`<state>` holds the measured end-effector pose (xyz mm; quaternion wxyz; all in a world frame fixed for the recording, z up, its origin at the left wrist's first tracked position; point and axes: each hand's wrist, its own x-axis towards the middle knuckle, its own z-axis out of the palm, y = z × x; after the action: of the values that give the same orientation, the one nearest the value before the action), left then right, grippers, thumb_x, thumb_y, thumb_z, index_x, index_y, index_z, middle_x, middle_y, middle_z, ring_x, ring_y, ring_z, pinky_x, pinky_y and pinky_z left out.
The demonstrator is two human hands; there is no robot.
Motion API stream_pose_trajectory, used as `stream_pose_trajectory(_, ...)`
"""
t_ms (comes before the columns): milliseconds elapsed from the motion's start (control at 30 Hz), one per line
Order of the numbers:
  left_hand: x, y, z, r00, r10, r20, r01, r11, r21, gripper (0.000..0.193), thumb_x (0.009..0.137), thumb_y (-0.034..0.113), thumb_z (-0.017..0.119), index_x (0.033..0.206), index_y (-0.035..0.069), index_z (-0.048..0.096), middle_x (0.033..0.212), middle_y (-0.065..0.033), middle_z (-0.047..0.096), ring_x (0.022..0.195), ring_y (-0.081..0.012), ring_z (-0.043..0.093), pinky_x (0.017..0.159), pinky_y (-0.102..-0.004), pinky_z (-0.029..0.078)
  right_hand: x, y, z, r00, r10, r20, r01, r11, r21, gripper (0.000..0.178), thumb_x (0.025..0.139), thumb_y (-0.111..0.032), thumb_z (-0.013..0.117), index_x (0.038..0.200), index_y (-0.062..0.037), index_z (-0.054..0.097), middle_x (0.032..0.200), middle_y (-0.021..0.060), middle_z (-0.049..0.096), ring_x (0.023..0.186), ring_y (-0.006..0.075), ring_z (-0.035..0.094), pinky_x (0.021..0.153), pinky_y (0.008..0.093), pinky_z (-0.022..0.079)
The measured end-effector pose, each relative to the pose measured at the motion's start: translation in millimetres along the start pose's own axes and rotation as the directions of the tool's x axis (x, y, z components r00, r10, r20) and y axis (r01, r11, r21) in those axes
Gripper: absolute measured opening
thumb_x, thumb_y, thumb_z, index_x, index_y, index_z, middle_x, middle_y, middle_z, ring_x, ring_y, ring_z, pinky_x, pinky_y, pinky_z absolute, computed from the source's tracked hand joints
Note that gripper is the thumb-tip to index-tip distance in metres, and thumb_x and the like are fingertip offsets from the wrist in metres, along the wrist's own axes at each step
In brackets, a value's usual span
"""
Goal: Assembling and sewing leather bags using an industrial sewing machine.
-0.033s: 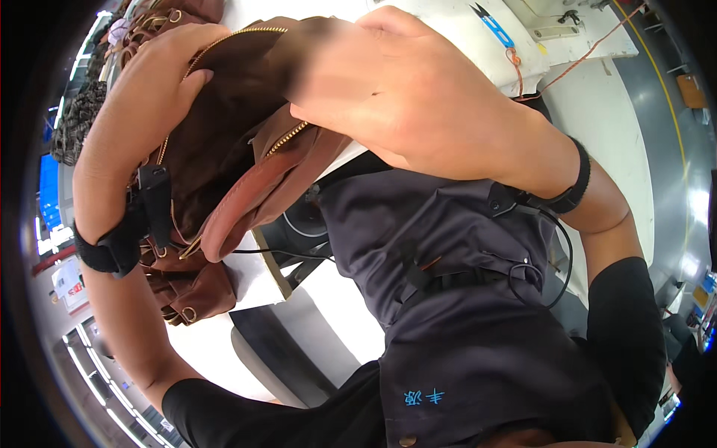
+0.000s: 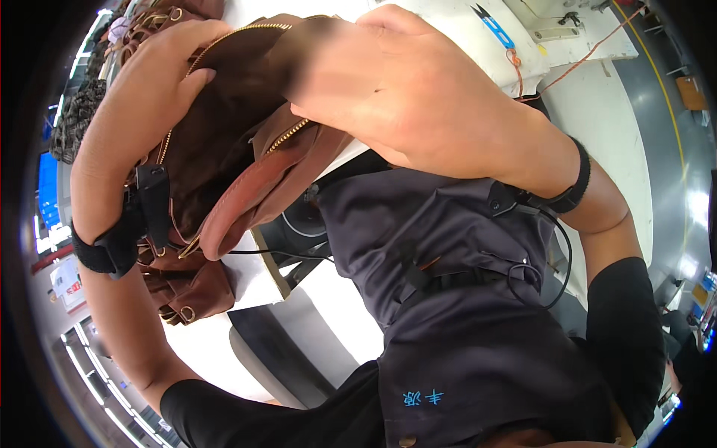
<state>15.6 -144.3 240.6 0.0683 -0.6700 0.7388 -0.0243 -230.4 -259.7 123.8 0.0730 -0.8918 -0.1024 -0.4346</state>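
Observation:
A brown leather handbag [image 2: 317, 153] stands with its top unzipped, its dark brown lining [image 2: 224, 112] showing inside. Gold zipper teeth run along both edges of the mouth. My left hand [image 2: 149, 93] is closed over the far left rim, with the thumb on the inner side. At the right of the mouth, my right hand [image 2: 426, 97] grips the bag's edge, its thumb beside the near zipper; a blurred patch covers its fingers. A rounded leather handle [image 2: 231, 213] arches at the near side. Below my left wrist hangs a black strap tab [image 2: 154, 201].
Blue thread snips [image 2: 494, 30] lie on the white table [image 2: 609, 142] at the upper right, by an orange cord [image 2: 575, 63]. Part of a sewing machine [image 2: 553, 19] stands behind. More brown bags [image 2: 175, 15] are at the upper left. A black cable [image 2: 567, 257] loops near my right wrist.

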Motion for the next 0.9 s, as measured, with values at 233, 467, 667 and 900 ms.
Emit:
stream_pose_trajectory(233,28,21,12,0.995,-0.097,0.0,0.092,0.944,-0.317,0.025,0.097,0.014,0.062,0.115,-0.003,0.067,0.095,-0.0108,0.072,0.086,-0.0178,0.063,0.083,-0.0305,0.049,5,-2,1,1.0,0.0,0.001,0.0,0.998,0.058,0.012,0.077,-0.015,0.067,0.088,-0.013,0.066,0.088,-0.0005,0.063,0.093,0.0185,0.062,0.084,0.0342,0.045)
stream_pose_trajectory(467,39,13,14,0.997,-0.052,0.064,0.076,0.883,-0.463,0.022,0.096,0.01,0.061,0.113,-0.003,0.067,0.095,-0.0092,0.071,0.087,-0.0115,0.061,0.084,-0.0292,0.049,9,1,1,1.0,0.022,-0.02,-0.021,0.999,0.047,0.012,0.077,-0.015,0.066,0.089,-0.012,0.066,0.088,-0.0003,0.063,0.093,0.0194,0.063,0.084,0.0348,0.045)
stream_pose_trajectory(667,42,23,11,0.998,-0.061,0.007,0.06,0.946,-0.318,0.02,0.094,0.006,0.061,0.111,-0.005,0.065,0.095,-0.0159,0.07,0.084,-0.0203,0.063,0.082,-0.0323,0.05,6,-4,4,0.999,0.043,-0.011,-0.042,0.994,0.101,0.009,0.077,-0.016,0.065,0.084,-0.0105,0.064,0.085,0.002,0.061,0.091,0.0198,0.062,0.086,0.0348,0.045)
stream_pose_trajectory(900,41,41,15,0.988,-0.078,-0.136,0.034,0.953,-0.302,0.014,0.093,0.01,0.062,0.096,-0.003,0.064,0.082,-0.0249,0.064,0.075,-0.0425,0.061,0.068,-0.0418,0.049,-1,-6,-2,0.991,0.107,-0.074,-0.09,0.975,0.205,0.026,0.079,-0.017,0.074,0.102,-0.0052,0.071,0.105,0.0075,0.067,0.107,0.0237,0.063,0.098,0.041,0.047)
